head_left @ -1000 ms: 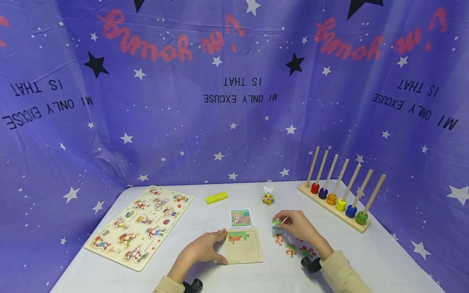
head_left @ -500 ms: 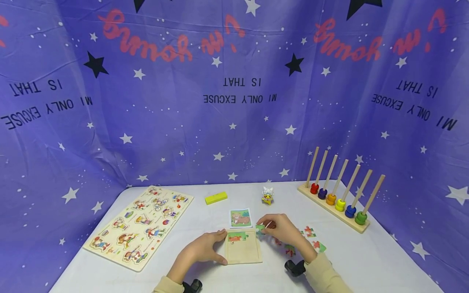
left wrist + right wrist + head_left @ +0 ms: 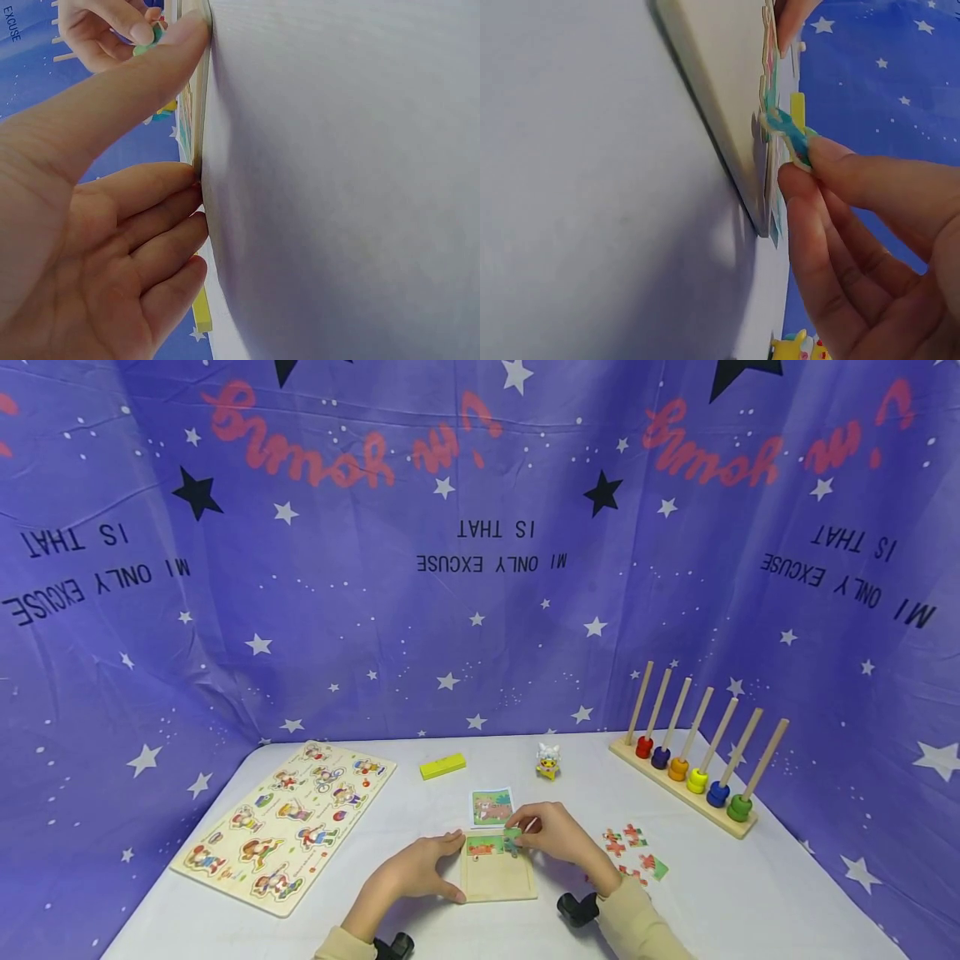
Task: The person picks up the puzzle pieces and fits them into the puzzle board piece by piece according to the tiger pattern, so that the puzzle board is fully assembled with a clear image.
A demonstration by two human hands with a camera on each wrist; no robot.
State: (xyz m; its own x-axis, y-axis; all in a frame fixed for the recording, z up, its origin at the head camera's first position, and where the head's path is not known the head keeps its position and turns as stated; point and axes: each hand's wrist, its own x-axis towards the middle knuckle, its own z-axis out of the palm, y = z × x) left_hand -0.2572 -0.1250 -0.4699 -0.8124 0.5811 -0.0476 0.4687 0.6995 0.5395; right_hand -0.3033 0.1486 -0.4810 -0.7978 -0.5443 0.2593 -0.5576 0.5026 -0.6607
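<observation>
My left hand (image 3: 420, 864) rests along the left side of a square wooden puzzle tray (image 3: 498, 882). Its thumb and fingertips touch the tray's edge, spread apart, as the left wrist view shows. Joined jigsaw pieces (image 3: 483, 846), green and orange, lie in the tray's upper left corner. Between thumb and fingers, my right hand (image 3: 557, 833) pinches a green and blue jigsaw piece (image 3: 512, 837). That piece (image 3: 790, 135) is tilted over the tray's upper right corner, close beside the joined pieces. Several loose jigsaw pieces (image 3: 633, 835) lie to the right, some hidden by the right forearm.
A picture card (image 3: 492, 808) lies just beyond the tray. Farther back are a yellow block (image 3: 442, 766) and a small figurine (image 3: 548, 762). A large wooden picture board (image 3: 300, 818) occupies the left; a pegged bead stand (image 3: 686, 783) occupies the right.
My right hand has carried the green and blue jigsaw piece left from the loose pieces to the tray's upper right corner. The left hand stays in place at the tray's edge.
</observation>
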